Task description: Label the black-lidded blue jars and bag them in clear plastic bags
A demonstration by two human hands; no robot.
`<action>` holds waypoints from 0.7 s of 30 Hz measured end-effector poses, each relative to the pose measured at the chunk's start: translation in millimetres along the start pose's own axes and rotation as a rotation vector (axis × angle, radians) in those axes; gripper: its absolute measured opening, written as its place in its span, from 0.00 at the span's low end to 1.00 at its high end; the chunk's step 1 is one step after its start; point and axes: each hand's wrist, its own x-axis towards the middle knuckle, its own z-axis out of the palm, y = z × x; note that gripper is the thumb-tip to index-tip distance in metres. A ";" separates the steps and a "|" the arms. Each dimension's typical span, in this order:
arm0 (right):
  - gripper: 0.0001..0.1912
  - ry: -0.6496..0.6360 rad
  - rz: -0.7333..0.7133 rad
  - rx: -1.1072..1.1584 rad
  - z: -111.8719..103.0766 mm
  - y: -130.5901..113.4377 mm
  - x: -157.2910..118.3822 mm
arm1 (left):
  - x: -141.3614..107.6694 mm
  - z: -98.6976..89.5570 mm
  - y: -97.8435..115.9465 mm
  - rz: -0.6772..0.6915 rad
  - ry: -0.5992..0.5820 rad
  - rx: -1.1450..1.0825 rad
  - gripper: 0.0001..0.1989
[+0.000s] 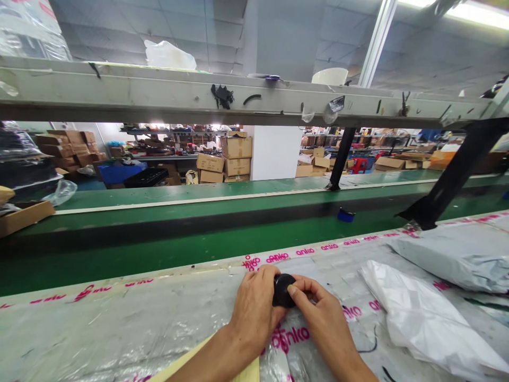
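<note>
On the plastic-sheeted bench (99,339), what is being held?

A round black object (283,291), straight ahead between both hands; I cannot tell what it is.

Which hand is nearer?

Neither; both touch it; the left hand (254,310) curls closed around its left side, and the right hand (318,313) pinches its right edge between thumb and fingers.

Does it have a long axis?

None shows; a white poly mailer (429,323) lies well off to the right.

Bench (119,329) under pink-printed plastic; white bag (425,318), seemingly grey mailer (457,260) atop.
</note>
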 end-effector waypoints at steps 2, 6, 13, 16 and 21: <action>0.16 0.023 0.014 0.017 -0.6 0.5 2.0 | -0.6 0.0 -1.2 0.015 0.006 -0.016 0.22; 0.20 0.047 0.019 0.029 -1.9 -0.8 2.5 | -0.5 -1.7 -0.5 -0.012 -0.015 -0.032 0.24; 0.23 0.019 0.013 -0.132 -1.0 -0.3 1.0 | 1.7 -3.6 -0.4 -0.026 -0.054 -0.061 0.25; 0.22 0.024 0.004 -0.110 -2.7 -2.5 1.6 | 1.3 -3.5 -3.4 -0.004 -0.058 -0.065 0.28; 0.23 0.005 0.027 -0.078 -2.8 -4.6 1.7 | 2.3 -3.6 -5.2 0.023 -0.058 -0.087 0.29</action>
